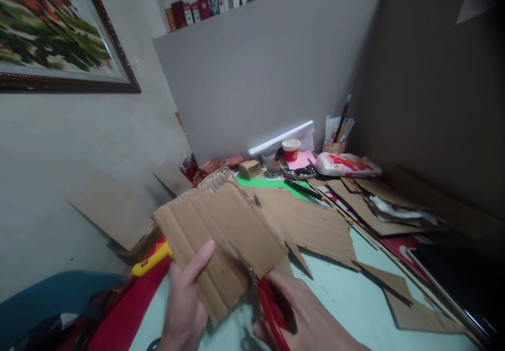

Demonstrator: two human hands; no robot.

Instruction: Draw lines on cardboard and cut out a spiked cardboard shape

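Observation:
My left hand (185, 298) grips a piece of corrugated cardboard (221, 224) by its lower left side, thumb on top and the other fingers hidden beneath. The far edge of the piece is torn, baring its ridges. In my right hand (303, 303) is a pair of red-handled scissors (270, 309). Their blades meet the cardboard's near edge, one blade lying over its upper face. A yellow-handled tool (153, 260) lies just left of the cardboard, partly covered by it.
More cardboard (307, 217) lies behind on the pale table (335, 282), with scraps (418, 303) to the right. A paper cup (291, 150), a plastic packet (347, 164) and a brush holder (335, 143) stand at the back. A grey panel (260, 82) rises behind them.

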